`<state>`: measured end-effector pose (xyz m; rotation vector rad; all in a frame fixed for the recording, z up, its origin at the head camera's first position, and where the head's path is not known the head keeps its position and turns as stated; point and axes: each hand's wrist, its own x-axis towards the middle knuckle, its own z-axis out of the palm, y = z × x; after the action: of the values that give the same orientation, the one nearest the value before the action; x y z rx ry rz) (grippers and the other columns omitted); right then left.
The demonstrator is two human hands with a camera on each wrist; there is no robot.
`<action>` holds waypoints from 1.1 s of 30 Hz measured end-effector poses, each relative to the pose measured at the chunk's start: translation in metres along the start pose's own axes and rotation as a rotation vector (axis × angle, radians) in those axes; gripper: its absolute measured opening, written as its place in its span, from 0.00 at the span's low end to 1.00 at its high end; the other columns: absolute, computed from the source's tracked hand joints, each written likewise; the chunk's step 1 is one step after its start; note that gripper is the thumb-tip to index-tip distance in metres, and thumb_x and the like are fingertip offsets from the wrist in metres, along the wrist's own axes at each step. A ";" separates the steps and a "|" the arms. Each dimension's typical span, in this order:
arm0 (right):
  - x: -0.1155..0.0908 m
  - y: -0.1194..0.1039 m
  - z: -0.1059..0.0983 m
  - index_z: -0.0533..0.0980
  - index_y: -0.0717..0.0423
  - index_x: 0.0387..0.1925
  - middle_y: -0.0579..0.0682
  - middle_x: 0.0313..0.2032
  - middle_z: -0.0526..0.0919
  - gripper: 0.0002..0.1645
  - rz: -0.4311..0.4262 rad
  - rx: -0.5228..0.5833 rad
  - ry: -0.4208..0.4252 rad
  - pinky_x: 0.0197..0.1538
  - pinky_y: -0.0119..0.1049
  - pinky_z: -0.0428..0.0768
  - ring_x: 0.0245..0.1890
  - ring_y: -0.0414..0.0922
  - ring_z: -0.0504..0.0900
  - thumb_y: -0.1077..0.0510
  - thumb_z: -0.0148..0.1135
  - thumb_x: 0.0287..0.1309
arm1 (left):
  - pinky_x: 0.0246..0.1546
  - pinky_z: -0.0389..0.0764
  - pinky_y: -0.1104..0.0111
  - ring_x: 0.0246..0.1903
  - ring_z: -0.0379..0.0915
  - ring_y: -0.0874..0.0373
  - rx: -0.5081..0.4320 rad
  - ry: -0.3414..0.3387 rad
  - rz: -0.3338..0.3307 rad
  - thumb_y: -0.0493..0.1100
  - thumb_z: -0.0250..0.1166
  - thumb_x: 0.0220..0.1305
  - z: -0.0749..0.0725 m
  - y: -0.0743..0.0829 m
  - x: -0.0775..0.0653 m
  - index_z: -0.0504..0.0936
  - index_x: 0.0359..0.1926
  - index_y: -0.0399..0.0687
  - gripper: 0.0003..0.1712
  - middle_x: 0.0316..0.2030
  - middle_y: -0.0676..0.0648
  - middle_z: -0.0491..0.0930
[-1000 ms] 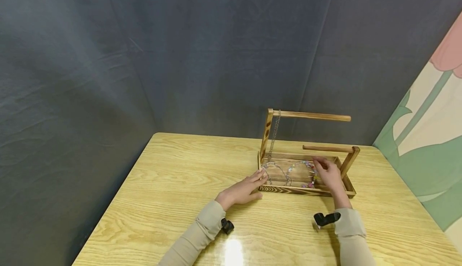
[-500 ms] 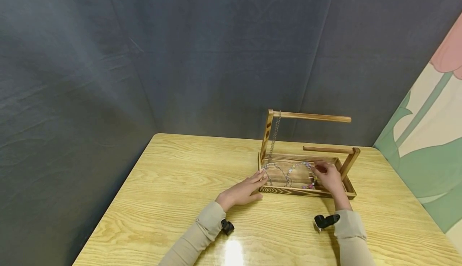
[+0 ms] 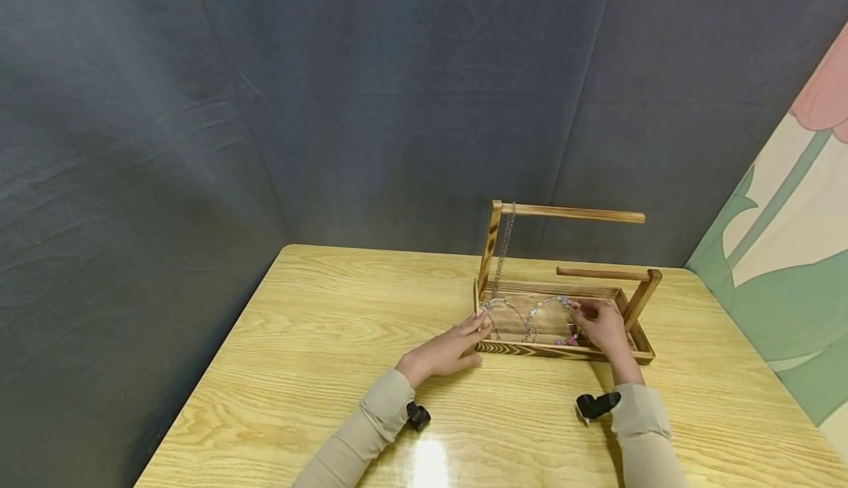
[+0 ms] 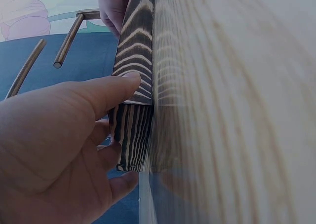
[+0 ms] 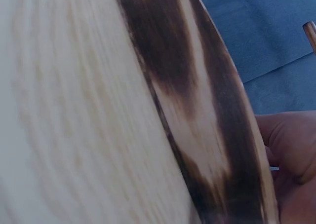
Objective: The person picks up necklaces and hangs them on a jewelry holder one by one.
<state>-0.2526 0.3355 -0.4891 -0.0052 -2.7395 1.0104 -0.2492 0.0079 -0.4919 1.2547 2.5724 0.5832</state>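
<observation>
A wooden jewellery stand (image 3: 530,349) with a shallow tray and two bars is on the table. My left hand (image 3: 447,344) grips the tray's front left corner; in the left wrist view its thumb (image 4: 118,90) presses the striped front wall and the other fingers bend round the end. Inside the tray lies a string of colourful beads (image 3: 534,312). My right hand (image 3: 604,328) reaches in over the front wall and pinches that string at its right side, partly covering it. In the right wrist view the wall hides the fingertips. A silver chain with pale beads (image 3: 509,302) lies at the tray's left.
A long silver chain (image 3: 505,241) hangs from the stand's tall upper bar (image 3: 576,213). The shorter lower bar (image 3: 599,274) and its post (image 3: 642,298) stand just behind and right of my right hand. A dark curtain (image 3: 424,105) backs the wooden table (image 3: 344,296).
My right hand has lowered slightly into the tray, its fingertips coming to the string of colourful beads and covering more of it. My left hand has stayed at the corner.
</observation>
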 end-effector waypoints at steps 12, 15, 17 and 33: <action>-0.001 0.001 0.004 0.70 0.80 0.50 0.72 0.38 0.79 0.28 0.026 -0.081 0.004 0.39 0.54 0.78 0.37 0.62 0.78 0.59 0.61 0.57 | 0.71 0.47 0.58 0.72 0.31 0.53 -0.004 0.002 -0.005 0.53 0.48 0.70 0.001 0.000 -0.001 0.44 0.73 0.52 0.37 0.73 0.50 0.31; -0.001 0.000 0.004 0.70 0.81 0.49 0.73 0.38 0.78 0.27 0.035 -0.094 0.004 0.39 0.55 0.77 0.36 0.62 0.78 0.59 0.61 0.56 | 0.71 0.47 0.58 0.72 0.31 0.53 -0.003 0.003 -0.005 0.53 0.48 0.70 0.000 0.000 -0.001 0.44 0.73 0.51 0.37 0.73 0.50 0.31; -0.002 -0.001 0.005 0.72 0.80 0.47 0.73 0.38 0.78 0.26 0.037 -0.103 0.010 0.39 0.55 0.77 0.34 0.62 0.78 0.60 0.62 0.55 | 0.71 0.47 0.58 0.72 0.31 0.53 -0.001 0.003 -0.005 0.53 0.48 0.70 0.000 0.000 -0.001 0.44 0.73 0.51 0.37 0.73 0.50 0.32; -0.002 0.001 0.004 0.72 0.79 0.47 0.69 0.34 0.79 0.22 0.087 -0.113 -0.021 0.28 0.45 0.77 0.30 0.57 0.78 0.62 0.57 0.59 | 0.71 0.46 0.57 0.72 0.30 0.53 0.002 -0.001 0.002 0.51 0.48 0.71 -0.001 0.002 -0.002 0.43 0.73 0.51 0.37 0.73 0.48 0.31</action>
<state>-0.2519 0.3334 -0.4927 -0.1344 -2.8342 0.8796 -0.2475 0.0074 -0.4900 1.2581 2.5723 0.5799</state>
